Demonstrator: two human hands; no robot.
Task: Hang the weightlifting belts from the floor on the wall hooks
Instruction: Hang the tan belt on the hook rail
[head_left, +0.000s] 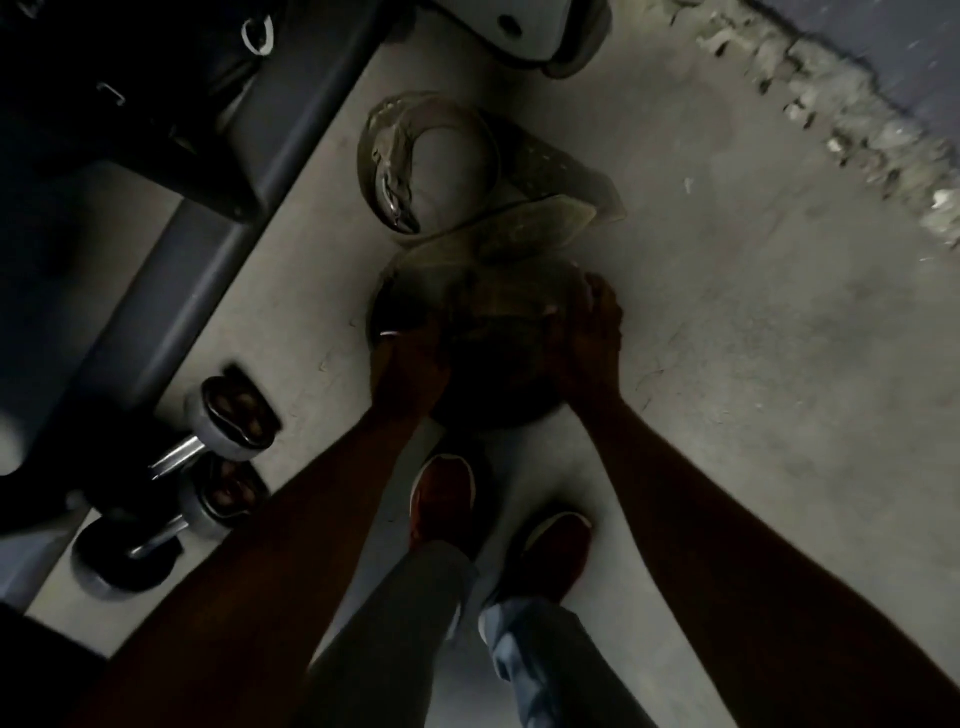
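Bending low over the concrete floor (727, 338), the person reaches both arms down to a dark coiled belt (467, 332) lying at the centre of the frame. The left hand (410, 369) sits on the coil's left edge and the right hand (592, 343) on its right edge, fingers curled against the leather; the light is too dim to tell whether either hand has truly closed on it or only rests there. A small bright bit of metal shows at the coil's left side, just above the left hand.

Just above it in the frame lies a second belt (431, 161), paler and dusty, looped into a ring with its wide end trailing to the right and overlapping the dark coil's upper edge. Both belts are on the floor.

Below the hands, two red shoes (441, 493) stand close together beneath grey trouser legs. At lower left, two dumbbells (228, 431) rest beside the dark frame of a gym machine (182, 234) that crosses the upper left corner. A rough, crumbling edge runs along the floor in the upper right of the frame.
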